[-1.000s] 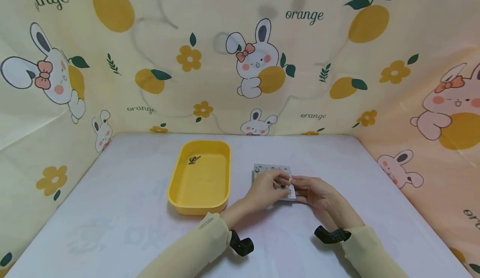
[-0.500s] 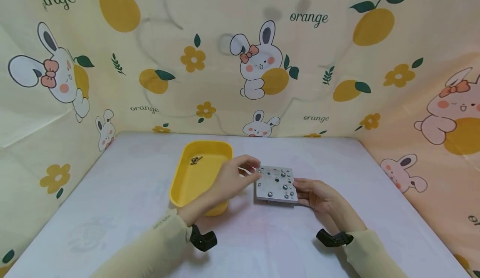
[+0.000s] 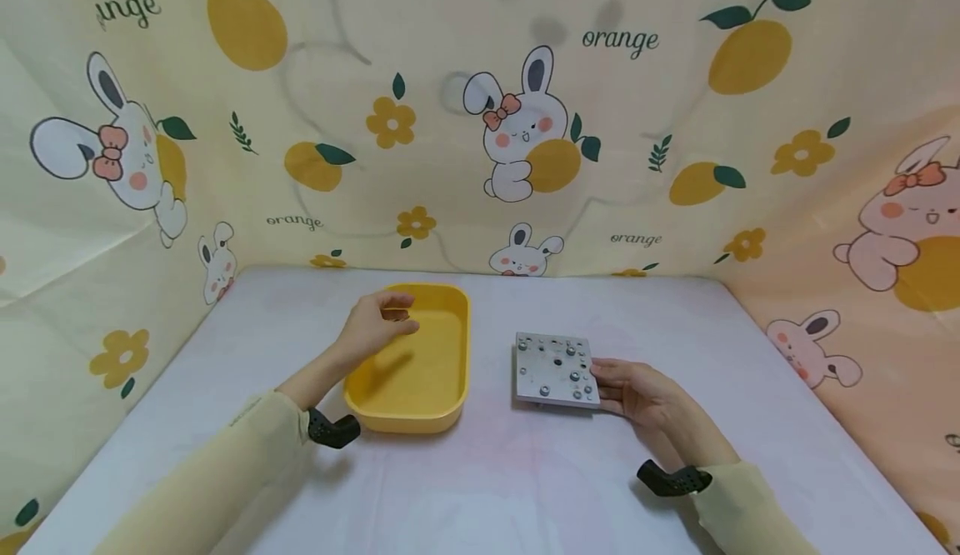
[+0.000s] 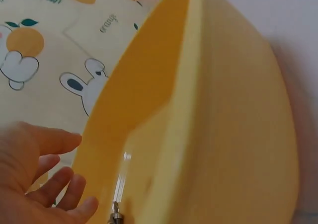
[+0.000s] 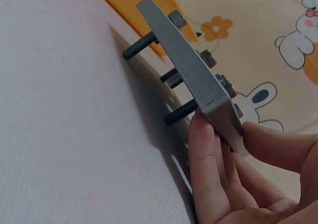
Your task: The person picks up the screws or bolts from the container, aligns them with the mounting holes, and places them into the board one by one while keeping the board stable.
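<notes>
My right hand (image 3: 643,392) grips the right edge of a metal plate (image 3: 534,380) fitted with several socket-head screws, thumb above and fingers below. In the right wrist view the threaded shanks (image 5: 140,45) stick out under the plate, which is held tilted above the table. Over the far left part of a yellow tray (image 3: 427,376) hovers my left hand (image 3: 372,322), thumb and fingertips apart and holding nothing. The left wrist view shows small metal screws (image 4: 116,217) on the tray floor, just beside the fingertips; in the head view the hand hides them.
A white cloth-covered table (image 3: 480,488) lies under everything. Behind and at both sides hangs a cream curtain (image 3: 442,172) printed with rabbits and oranges. The tray stands to the left of the plate, a gap between them.
My left hand has left the plate and moved left to the tray, uncovering the screws on the plate's face. My right hand keeps its hold; the head view has shifted slightly.
</notes>
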The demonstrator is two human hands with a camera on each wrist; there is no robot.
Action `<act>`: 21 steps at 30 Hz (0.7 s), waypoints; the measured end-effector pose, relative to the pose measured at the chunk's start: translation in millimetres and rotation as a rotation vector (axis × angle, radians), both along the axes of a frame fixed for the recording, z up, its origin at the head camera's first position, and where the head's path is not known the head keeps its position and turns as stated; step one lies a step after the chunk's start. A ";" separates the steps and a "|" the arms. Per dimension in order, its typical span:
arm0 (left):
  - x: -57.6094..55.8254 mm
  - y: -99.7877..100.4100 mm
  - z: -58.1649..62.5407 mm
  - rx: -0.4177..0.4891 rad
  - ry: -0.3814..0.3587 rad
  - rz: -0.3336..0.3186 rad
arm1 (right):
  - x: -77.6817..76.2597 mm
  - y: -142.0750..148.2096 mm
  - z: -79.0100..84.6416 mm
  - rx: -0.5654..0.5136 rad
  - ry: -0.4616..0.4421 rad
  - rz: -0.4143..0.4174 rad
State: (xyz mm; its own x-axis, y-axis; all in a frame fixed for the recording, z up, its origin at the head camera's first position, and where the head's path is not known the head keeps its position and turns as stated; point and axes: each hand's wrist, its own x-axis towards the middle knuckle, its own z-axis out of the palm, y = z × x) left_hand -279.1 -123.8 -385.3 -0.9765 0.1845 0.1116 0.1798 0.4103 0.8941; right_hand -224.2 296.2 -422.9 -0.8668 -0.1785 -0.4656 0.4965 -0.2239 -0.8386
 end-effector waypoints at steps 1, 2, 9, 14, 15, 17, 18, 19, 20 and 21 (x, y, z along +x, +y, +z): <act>-1.5 0.4 -1.6 -0.003 -0.009 -0.001 | 0.4 0.3 0.0 -0.001 0.000 -0.003; -3.2 1.0 -3.2 -0.010 -0.016 0.002 | 0.7 0.6 0.0 -0.002 0.003 0.001; -12.8 5.0 -6.2 -0.082 -0.034 0.022 | -0.7 0.7 -1.4 0.018 0.011 -0.017; -18.2 5.5 -7.2 -0.112 -0.052 0.026 | -1.7 0.3 -2.0 0.016 0.014 -0.015; -19.0 5.8 -7.7 -0.116 -0.053 0.019 | -1.7 0.4 -2.1 0.014 0.015 -0.013; -20.0 6.5 -8.6 -0.116 -0.053 0.010 | -1.8 0.9 -2.6 0.012 0.015 -0.011; -20.3 7.0 -9.1 -0.116 -0.055 0.008 | -1.9 1.2 -3.1 0.010 0.013 -0.010; -20.3 7.5 -9.5 -0.117 -0.055 0.006 | -1.8 1.3 -3.4 0.009 0.013 -0.009; -19.9 8.2 -9.5 -0.115 -0.059 0.007 | -1.7 1.6 -3.8 0.009 0.012 -0.006; -19.6 8.8 -9.5 -0.115 -0.065 0.012 | -1.6 1.8 -4.3 0.010 0.010 -0.004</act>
